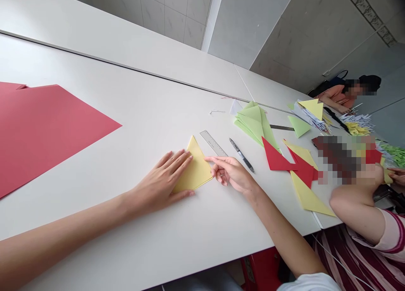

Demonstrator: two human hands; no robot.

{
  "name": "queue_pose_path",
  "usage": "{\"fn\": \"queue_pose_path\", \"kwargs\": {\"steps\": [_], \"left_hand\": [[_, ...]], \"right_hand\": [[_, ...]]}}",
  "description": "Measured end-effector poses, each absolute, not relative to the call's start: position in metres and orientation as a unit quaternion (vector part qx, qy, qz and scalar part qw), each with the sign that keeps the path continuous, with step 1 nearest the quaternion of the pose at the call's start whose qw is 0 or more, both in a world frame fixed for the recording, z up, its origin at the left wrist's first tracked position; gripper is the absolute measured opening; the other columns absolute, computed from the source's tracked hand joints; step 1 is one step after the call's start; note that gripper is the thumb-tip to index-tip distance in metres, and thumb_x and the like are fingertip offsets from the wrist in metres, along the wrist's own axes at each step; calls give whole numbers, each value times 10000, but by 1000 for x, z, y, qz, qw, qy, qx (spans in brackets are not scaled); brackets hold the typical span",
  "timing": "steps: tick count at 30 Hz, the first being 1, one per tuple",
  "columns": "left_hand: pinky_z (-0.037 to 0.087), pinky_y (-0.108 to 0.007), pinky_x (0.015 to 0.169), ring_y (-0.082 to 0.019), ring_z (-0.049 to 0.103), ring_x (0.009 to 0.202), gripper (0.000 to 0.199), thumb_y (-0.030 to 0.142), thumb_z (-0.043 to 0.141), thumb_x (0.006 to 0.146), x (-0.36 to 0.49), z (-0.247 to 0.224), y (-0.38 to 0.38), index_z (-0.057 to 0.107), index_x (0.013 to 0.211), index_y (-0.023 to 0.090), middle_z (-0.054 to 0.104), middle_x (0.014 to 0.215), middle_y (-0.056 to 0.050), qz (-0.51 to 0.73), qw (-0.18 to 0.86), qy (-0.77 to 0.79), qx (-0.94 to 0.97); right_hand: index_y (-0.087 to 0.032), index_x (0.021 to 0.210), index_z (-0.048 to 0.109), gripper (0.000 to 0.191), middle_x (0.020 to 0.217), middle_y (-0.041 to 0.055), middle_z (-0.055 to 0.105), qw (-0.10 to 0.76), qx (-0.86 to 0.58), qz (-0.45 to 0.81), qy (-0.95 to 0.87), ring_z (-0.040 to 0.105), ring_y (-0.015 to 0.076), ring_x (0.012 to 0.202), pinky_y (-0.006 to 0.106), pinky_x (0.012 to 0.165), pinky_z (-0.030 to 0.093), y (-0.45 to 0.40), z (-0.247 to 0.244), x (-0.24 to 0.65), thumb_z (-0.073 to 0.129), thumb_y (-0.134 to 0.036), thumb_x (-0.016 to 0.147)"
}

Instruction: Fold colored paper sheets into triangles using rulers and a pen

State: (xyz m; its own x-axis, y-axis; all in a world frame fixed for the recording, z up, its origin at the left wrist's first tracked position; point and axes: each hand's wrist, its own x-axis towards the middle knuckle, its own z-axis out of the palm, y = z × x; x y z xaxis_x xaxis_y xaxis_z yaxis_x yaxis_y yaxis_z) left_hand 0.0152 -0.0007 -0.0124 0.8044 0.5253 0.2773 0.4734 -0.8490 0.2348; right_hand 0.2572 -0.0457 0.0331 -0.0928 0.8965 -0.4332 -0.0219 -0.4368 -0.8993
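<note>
A folded piece of yellow paper lies on the white table, one corner pointing away from me. My left hand rests flat across its left part, fingers and thumb spread, covering that side. At the paper's right edge is my right hand, its index finger stretched out to touch the edge and the other fingers loosely curled. Nothing is visibly gripped in it. Just beyond are a clear ruler and a dark pen, both lying on the table.
Large red paper sheets lie at the left. To the right are a stack of green folded paper, red folded paper and yellow paper pieces. One person sits close on the right; another person sits farther back near cut paper strips.
</note>
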Motion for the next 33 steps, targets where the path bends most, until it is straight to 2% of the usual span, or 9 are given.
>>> {"fn": "queue_pose_path", "kwargs": {"steps": [6,12,16,25,29,33], "left_hand": [[196,-470,1198,-300,282,1427,885,724,366,904,15,-12,-1,165,1535,136,260,1557,-130,170,82,263,946],[216,-461,1198,-304,285,1424,888,724,362,905,16,-10,-1,126,1544,154,261,1556,-120,171,91,261,946],[214,-444,1202,-294,283,1427,882,719,358,911,16,-9,-1,154,1538,133,274,1550,-122,164,94,259,947],[239,-447,1194,-294,277,1429,891,743,331,901,17,-8,0,147,1541,151,268,1554,-110,162,103,260,946],[246,-447,1192,-291,279,1428,875,734,319,910,17,-9,0,122,1546,167,267,1554,-100,165,101,257,947],[239,-448,1194,-278,288,1427,787,657,316,954,17,-8,0,148,1541,161,271,1555,-99,167,94,256,948]], "right_hand": [[-127,1236,616,421,665,7,624,365,-571,624,-390,489,68,456,182,375,339,-46,36,257,556,-397,918],[-131,1271,598,451,663,11,635,358,-570,626,-394,503,75,469,184,378,343,-46,37,257,552,-407,916],[-137,1276,593,450,659,3,626,353,-567,629,-397,501,73,474,178,377,337,-46,37,257,558,-405,915],[-125,1159,654,384,673,20,640,335,-592,612,-403,504,73,477,179,374,339,-44,40,269,526,-397,920],[-104,1016,718,345,631,41,656,274,-610,606,-432,518,78,446,182,358,329,-46,48,283,560,-383,888],[-128,839,733,190,570,11,634,241,-638,560,-470,540,78,441,176,381,362,-50,48,287,636,-290,816]]}}
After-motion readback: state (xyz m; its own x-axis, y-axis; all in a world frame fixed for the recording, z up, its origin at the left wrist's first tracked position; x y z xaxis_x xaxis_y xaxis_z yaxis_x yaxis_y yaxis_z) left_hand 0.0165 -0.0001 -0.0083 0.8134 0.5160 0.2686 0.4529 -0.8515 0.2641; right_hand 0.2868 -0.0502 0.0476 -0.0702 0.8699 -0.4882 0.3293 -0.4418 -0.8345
